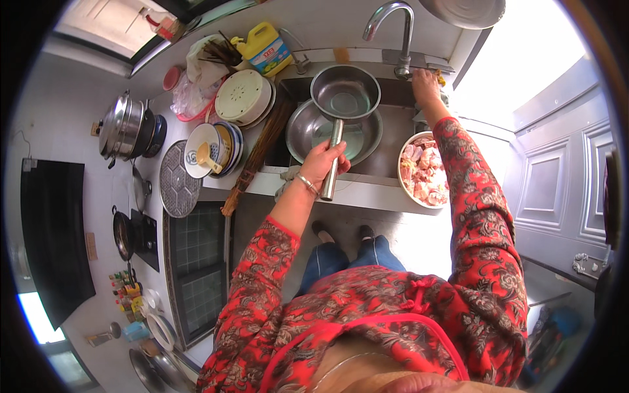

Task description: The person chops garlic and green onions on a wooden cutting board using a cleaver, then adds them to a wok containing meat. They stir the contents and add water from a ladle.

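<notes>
My left hand (324, 164) grips the tubular metal handle of a water ladle (345, 92). The ladle is held over a wide stainless-steel basin (297, 130), which stands in the sink (394, 125) and appears to have liquid in it. My right hand (425, 88) reaches to the sink's back right corner, beside the foot of the curved chrome faucet (405, 37); whether it holds anything cannot be told. Near my right forearm, a round bowl (402, 184) full of raw meat pieces (423, 169) rests at the right side of the sink.
Left of the sink lies a bundled twig brush (260, 152), beside stacked bowls (199, 142) and a pale round drainer (243, 96). A yellow detergent jug (265, 49) stands at the back. A stacked steamer pot (120, 125) and a wok (123, 233) are farther left. A panelled door (538, 191) is at right.
</notes>
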A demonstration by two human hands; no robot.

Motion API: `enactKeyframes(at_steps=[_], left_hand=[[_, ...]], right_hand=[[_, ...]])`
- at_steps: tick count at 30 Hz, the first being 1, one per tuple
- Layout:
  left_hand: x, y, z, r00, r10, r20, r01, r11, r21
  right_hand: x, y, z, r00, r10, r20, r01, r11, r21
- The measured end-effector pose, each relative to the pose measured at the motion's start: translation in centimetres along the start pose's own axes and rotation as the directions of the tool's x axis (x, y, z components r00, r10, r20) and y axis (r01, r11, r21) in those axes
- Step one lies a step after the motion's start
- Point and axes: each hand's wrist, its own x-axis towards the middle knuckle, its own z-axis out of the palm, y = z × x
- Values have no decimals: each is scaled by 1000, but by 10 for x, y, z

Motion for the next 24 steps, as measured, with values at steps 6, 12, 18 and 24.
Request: enactKeyframes(at_steps=[6, 12, 18, 24], left_hand=[[40, 15, 16, 1000, -9, -27, 8, 998, -58], [56, 19, 17, 999, -26, 35, 27, 999, -44], [62, 15, 9, 997, -34, 66, 37, 999, -39], [62, 11, 6, 998, -43, 53, 45, 998, -41]], right_hand=[[-18, -20, -4, 1000, -6, 14, 6, 999, -44], [-15, -26, -2, 997, 57, 58, -52, 994, -92], [-16, -29, -9, 998, 46, 43, -41, 993, -113], [-16, -28, -6, 999, 40, 18, -37, 991, -130]])
